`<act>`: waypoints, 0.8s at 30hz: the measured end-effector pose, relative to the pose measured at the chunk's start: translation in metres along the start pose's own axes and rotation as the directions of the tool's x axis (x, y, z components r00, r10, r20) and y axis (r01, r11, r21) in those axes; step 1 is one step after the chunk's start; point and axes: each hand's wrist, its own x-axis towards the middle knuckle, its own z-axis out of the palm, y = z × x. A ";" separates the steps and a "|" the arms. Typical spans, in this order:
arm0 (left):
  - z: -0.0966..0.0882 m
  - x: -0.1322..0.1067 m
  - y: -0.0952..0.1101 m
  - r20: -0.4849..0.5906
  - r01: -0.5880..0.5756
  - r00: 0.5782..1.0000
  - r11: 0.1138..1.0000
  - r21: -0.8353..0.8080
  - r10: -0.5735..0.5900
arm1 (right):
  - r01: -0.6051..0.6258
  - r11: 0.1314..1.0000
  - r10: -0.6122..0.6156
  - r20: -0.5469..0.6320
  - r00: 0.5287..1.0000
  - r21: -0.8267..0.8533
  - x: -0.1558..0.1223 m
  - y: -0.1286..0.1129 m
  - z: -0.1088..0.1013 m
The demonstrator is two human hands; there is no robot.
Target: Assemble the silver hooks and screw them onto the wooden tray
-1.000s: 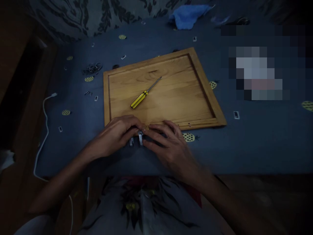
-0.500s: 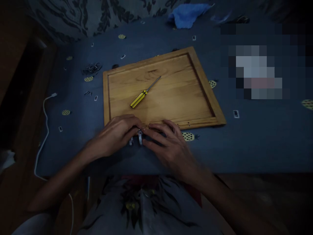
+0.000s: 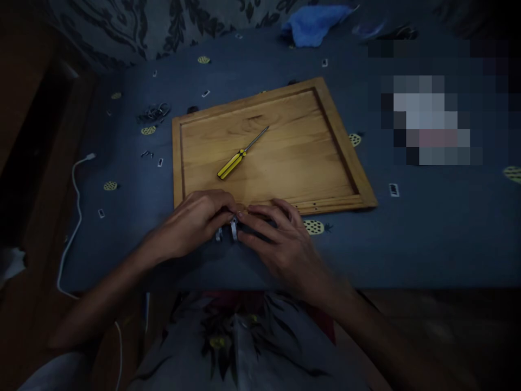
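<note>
A framed wooden panel lies flat, its near edge beneath my fingers. At that edge sits a small silver metal fitting with two curved prongs jutting toward me; its upper part is hidden by my fingers. My left hand is closed, thumb and index fingertips pinched at the top of the fitting. My right hand has its thumb and index finger against the fitting's right side, while its other fingers rest on the panel's frame. A yellow and black screwdriver lies on the panel, its shaft pointing away to the right.
Blue patterned cloth covers the table. Left of the panel are a tangle of dark metal pieces, a few small screws and a white cable. A blue rag lies at the back. A pixelated patch covers the right.
Both hands stay at the fitting with almost no visible movement. The whole view has shifted very slightly; panel and screwdriver lie as before.
</note>
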 end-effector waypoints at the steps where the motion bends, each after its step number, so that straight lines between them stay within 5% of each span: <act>1: 0.001 0.000 0.000 -0.005 0.001 1.000 1.000 -0.003 -0.001 | 0.001 1.000 -0.001 -0.005 1.000 0.000 0.000 0.000 0.001; 6: 0.001 -0.002 0.001 -0.019 -0.006 1.000 1.000 -0.006 0.006 | 0.002 1.000 -0.002 -0.018 1.000 0.001 0.000 0.001 0.003; 13: -0.001 -0.025 0.004 -0.182 0.022 0.983 0.999 0.031 -0.015 | -0.010 1.000 0.010 -0.006 1.000 -0.003 -0.001 0.001 0.003; 24: 0.020 -0.051 0.008 -0.286 -0.021 0.954 0.973 0.230 0.089 | -0.013 1.000 0.013 -0.004 1.000 -0.004 -0.001 0.002 0.004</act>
